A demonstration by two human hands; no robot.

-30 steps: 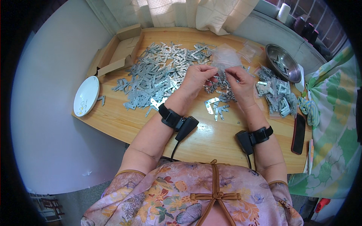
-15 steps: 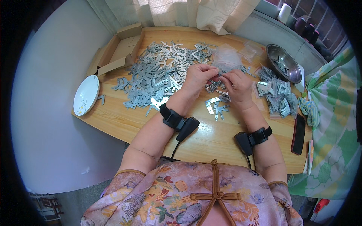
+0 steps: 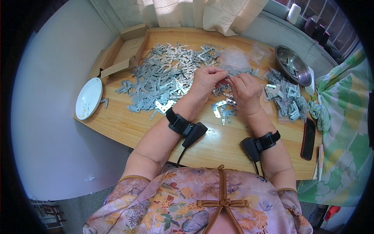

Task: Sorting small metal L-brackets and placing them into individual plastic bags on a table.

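The left hand (image 3: 203, 82) and right hand (image 3: 248, 93), fingertips together, pinch a small unclear piece (image 3: 228, 77); the plate (image 3: 89, 96) bears unreadable print.

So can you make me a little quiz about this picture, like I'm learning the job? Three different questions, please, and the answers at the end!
1. True or false: the white dish is to the left of the big pile of metal brackets.
2. Fill in the gap: inside the round steel bowl there are some ______.
3. Are the left hand and the right hand close together or far apart, and can you tell what they hold?

Key:
1. True.
2. Metal pieces.
3. Close together, with their fingers nearly meeting; what they hold is too small to tell.
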